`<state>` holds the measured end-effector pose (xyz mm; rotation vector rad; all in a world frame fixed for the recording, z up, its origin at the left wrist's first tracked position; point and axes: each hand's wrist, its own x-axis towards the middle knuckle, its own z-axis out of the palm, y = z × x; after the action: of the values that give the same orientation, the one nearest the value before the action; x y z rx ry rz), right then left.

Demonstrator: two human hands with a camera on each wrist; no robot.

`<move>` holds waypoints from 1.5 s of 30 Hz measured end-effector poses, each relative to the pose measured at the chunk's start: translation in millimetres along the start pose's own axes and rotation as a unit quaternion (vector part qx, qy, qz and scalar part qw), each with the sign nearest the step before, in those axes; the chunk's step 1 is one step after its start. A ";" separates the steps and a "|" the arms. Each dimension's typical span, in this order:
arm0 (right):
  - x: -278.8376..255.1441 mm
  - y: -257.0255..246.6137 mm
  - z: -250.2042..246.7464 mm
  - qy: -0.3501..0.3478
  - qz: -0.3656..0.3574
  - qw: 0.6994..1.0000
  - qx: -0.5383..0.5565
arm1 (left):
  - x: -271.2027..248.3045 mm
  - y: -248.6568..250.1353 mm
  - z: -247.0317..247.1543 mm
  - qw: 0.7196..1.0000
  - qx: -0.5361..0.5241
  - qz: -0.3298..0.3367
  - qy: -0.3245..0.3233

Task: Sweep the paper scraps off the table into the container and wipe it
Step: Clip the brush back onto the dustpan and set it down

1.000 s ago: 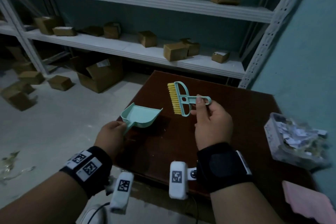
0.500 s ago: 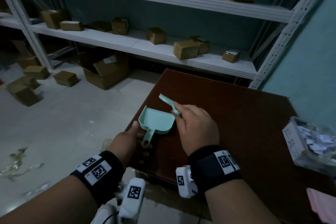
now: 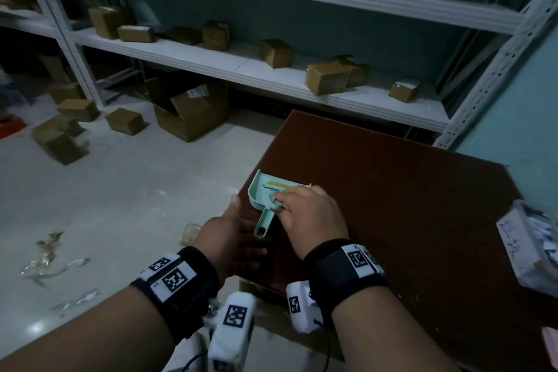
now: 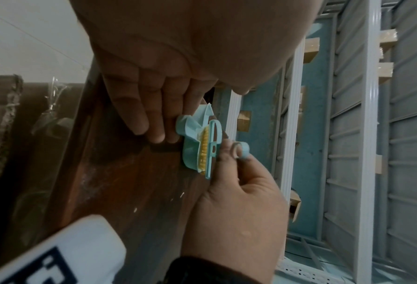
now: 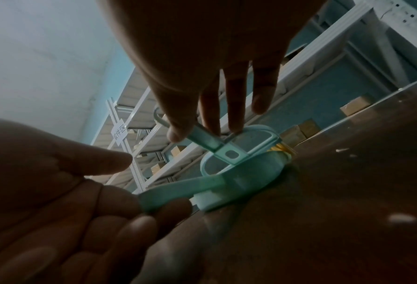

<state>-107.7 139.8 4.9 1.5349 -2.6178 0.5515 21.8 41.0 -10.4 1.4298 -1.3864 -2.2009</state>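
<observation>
A mint green dustpan (image 3: 262, 192) lies flat on the dark brown table (image 3: 392, 205), at its left edge, handle toward me. A mint brush with yellow bristles (image 3: 279, 183) lies in the pan. My right hand (image 3: 282, 205) pinches the brush handle (image 5: 202, 140) between thumb and fingers. My left hand (image 3: 238, 229) rests on the table edge with straight fingers (image 4: 154, 123), beside the pan's handle (image 3: 262, 225), gripping nothing. A clear container (image 3: 531, 244) full of paper scraps stands at the table's right edge.
A pink cloth (image 3: 551, 341) shows at the lower right corner. White metal shelving (image 3: 271, 69) with cardboard boxes runs behind the table. More boxes (image 3: 190, 112) and litter (image 3: 45, 254) lie on the floor at left. A blue wall (image 3: 519, 118) borders the table at right.
Both hands came down and together. The dustpan now lies flat on the table and the brush lies in it. My left hand has let go of the pan's handle.
</observation>
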 end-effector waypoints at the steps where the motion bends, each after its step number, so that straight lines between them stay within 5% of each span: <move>1: 0.1 -0.4 1.1 -0.012 0.001 1.000 -0.001 | 0.0 0.3 0.0 1.000 -0.002 0.002 0.002; 8: -0.1 -4.7 11.1 -0.069 -0.003 0.998 0.007 | 3.2 -0.3 -3.0 1.000 -0.003 0.011 0.010; 20: 4.2 -11.7 10.9 0.070 -0.018 0.997 0.031 | -1.4 1.1 -2.3 1.000 -0.001 0.013 0.017; 27: 8.5 -15.3 14.4 -0.053 -0.007 0.997 0.052 | 2.7 -1.0 -3.9 1.000 0.005 0.011 0.012; 35: 7.2 -14.2 18.5 -0.115 -0.005 0.993 0.037 | 1.1 0.1 -3.7 1.000 0.004 0.013 0.015; 45: 5.3 -8.0 40.3 -0.087 -0.007 0.996 0.027 | -2.4 1.6 -3.0 1.000 0.001 0.012 0.016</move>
<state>-98.3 118.5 -29.4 1.6882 -2.7378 0.5135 24.9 39.7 -8.0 1.4353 -1.3898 -2.1513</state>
